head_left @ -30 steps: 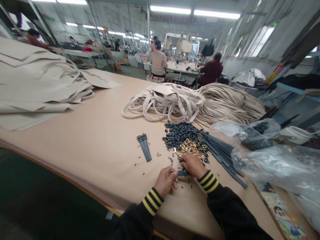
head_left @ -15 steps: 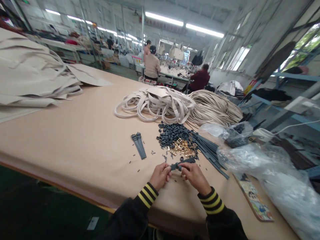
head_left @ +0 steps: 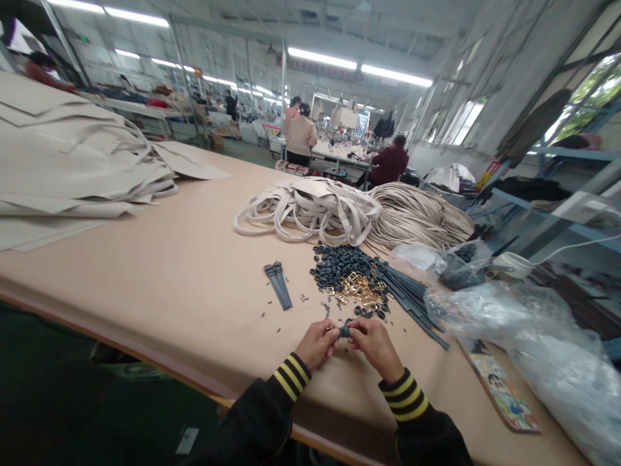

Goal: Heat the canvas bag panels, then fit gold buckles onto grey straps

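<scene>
Between my two hands, low over the near part of the table, is a dark grey strap (head_left: 344,331), mostly covered by my fingers. My left hand (head_left: 317,343) pinches its left end, and my right hand (head_left: 376,343) pinches the right end close by. Just beyond lie gold buckles (head_left: 361,289) in a loose pile. Behind them is a heap of small dark strap loops (head_left: 342,265). A bundle of flat grey straps (head_left: 412,298) fans out to the right. Left of my hands, a few straps with loops on them (head_left: 278,286) lie side by side.
Beige strap loops (head_left: 315,210) and a coil of thin beige cord (head_left: 420,213) lie farther back. Beige sheets (head_left: 72,155) are stacked at left. Clear plastic bags (head_left: 514,317) and a cartoon-patterned phone case (head_left: 502,388) are at right. Co-workers (head_left: 301,133) are in the background.
The strap's free end, which stuck out past my right fingers, no longer shows, and my hands are slightly closer together. The view has shifted a little.
</scene>
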The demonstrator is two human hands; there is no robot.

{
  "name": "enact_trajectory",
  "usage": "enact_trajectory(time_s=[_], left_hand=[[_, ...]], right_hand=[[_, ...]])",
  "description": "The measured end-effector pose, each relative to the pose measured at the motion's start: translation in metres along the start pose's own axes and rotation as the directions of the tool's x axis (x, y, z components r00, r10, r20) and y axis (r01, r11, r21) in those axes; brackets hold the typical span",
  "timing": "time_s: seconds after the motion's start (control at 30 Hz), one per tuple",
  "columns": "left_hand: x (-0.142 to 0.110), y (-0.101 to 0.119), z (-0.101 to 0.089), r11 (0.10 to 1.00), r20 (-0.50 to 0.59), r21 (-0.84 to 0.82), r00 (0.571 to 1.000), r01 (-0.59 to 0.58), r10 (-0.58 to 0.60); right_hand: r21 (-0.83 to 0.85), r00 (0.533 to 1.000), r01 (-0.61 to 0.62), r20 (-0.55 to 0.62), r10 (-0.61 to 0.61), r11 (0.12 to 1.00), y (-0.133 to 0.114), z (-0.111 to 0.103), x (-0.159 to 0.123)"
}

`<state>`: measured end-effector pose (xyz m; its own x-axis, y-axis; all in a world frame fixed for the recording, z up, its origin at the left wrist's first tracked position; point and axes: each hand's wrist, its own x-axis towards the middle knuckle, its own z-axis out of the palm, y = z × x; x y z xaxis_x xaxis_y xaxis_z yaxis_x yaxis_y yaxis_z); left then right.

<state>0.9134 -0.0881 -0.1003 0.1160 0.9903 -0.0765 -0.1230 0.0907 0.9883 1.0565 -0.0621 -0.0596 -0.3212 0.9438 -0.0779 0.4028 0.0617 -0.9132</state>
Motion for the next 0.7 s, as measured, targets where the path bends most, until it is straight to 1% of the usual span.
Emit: enact_trajectory(time_s=[0.07,0.17,0.3,0.43,0.53,0.6,0.7], left_hand=[[-0.001,0.001,0.004,1.000,-0.067,0.024,0.998,-0.009,0.010],[-0.003,0.004,0.009,1.000,-0.153,0.029,0.988,-0.009,0.014],[-0.003,0.004,0.010,0.998,-0.165,0.055,0.986,0.001,0.009],[-0.002,-0.002,0.009,0.993,-0.176,0.114,0.984,0.005,0.016],[-0.003,-0.007,0.008,0.975,-0.143,0.221,0.988,-0.021,0.054],[-0.005,-0.007,0.007,0.954,-0.091,0.295,0.993,-0.047,0.077],[-0.007,-0.005,0.006,0.954,-0.026,0.298,0.998,-0.040,0.050]], right_hand=[[0.001,1.000,0.013,0.025,-0.013,1.000,-0.002,0.001,-0.002],[0.001,0.997,0.068,0.042,-0.068,0.998,-0.004,0.001,-0.004],[-0.066,0.995,0.102,-0.015,-0.103,0.993,0.000,0.005,-0.002],[-0.108,0.988,0.108,-0.101,-0.119,0.988,0.009,0.012,0.002],[-0.081,0.989,0.109,-0.094,-0.116,0.991,0.012,0.013,0.001],[-0.039,0.993,0.102,-0.047,-0.104,0.994,0.013,0.009,0.000],[0.036,0.995,0.071,0.065,-0.073,0.997,0.011,-0.001,-0.001]])
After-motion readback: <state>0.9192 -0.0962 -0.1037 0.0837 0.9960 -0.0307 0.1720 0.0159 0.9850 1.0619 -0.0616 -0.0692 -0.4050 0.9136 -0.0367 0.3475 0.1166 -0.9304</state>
